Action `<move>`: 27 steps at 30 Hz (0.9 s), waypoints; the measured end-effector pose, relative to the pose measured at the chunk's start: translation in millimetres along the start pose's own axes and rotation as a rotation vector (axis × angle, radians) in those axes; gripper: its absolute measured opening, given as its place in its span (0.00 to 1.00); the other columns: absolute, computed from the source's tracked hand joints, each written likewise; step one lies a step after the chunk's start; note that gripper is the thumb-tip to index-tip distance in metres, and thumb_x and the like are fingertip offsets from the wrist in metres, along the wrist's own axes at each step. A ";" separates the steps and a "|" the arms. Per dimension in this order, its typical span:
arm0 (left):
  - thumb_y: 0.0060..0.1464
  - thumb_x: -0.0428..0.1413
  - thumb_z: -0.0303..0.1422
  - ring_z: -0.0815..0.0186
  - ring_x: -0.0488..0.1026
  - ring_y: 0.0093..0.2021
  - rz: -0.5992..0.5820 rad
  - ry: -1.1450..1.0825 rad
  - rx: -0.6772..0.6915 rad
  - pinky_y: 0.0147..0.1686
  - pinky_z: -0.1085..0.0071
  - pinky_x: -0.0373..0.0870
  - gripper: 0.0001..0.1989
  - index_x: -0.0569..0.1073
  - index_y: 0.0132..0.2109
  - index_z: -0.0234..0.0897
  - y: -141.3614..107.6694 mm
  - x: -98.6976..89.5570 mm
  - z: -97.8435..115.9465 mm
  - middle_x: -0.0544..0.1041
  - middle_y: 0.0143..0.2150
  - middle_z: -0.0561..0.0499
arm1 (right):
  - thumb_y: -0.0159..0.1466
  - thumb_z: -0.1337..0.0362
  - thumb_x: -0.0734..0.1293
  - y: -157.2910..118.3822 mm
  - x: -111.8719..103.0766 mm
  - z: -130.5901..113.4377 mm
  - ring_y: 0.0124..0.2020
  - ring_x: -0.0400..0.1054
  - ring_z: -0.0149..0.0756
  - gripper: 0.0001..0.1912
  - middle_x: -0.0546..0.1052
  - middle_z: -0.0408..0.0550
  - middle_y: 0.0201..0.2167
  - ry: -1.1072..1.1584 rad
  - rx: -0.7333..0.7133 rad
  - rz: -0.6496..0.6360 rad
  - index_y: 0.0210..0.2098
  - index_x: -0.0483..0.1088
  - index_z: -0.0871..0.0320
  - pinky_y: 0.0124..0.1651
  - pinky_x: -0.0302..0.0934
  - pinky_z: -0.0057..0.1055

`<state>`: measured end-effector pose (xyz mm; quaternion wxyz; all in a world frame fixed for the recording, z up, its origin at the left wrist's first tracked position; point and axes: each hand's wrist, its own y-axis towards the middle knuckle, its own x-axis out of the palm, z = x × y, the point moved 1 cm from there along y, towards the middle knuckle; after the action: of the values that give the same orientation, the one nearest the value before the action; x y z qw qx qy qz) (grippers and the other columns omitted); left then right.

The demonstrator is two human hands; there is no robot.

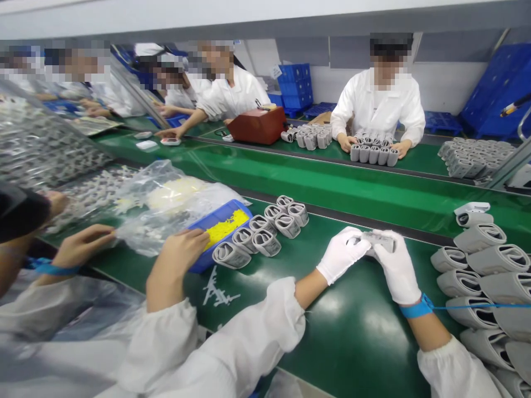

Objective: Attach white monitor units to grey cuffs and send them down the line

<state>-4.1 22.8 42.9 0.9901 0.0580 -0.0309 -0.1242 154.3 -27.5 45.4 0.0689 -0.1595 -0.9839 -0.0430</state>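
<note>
My left hand (pixel 342 254), in a white glove, reaches in from the lower left. Its fingers are closed on the left end of a small grey part (pixel 380 241). The other end of that part is held by my right hand (pixel 396 268), also gloved, with a blue strap around the wrist. Both hands are over the green mat (pixel 344 331). Rolled grey cuffs (pixel 265 243) stand in a cluster left of my hands, and several more rolled grey cuffs (pixel 458 282) are stacked at the right.
A co-worker's bare hand (pixel 182 257) touches a blue tray (pixel 199 264) of yellow pieces (pixel 226 226) at the left. White strips (pixel 218 293) lie nearby. Plastic bags (pixel 153 235) lie behind. Across the green belt (pixel 332 185), a person handles grey cuffs (pixel 373 155).
</note>
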 end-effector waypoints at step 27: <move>0.55 0.68 0.51 0.51 0.79 0.47 -0.030 -0.234 -0.074 0.46 0.59 0.77 0.15 0.80 0.39 0.48 7.0 -2.2 -14.6 0.81 0.36 0.49 | 0.55 0.65 0.81 -4.7 -3.2 -7.3 0.72 0.64 0.53 0.38 0.71 0.48 0.71 -0.060 -0.079 -0.221 0.64 0.74 0.46 0.77 0.51 0.52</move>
<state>-3.5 31.7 29.2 0.9792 0.0070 -0.1408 -0.1462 156.7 -33.7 51.8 0.0280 -0.0539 -0.9946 -0.0844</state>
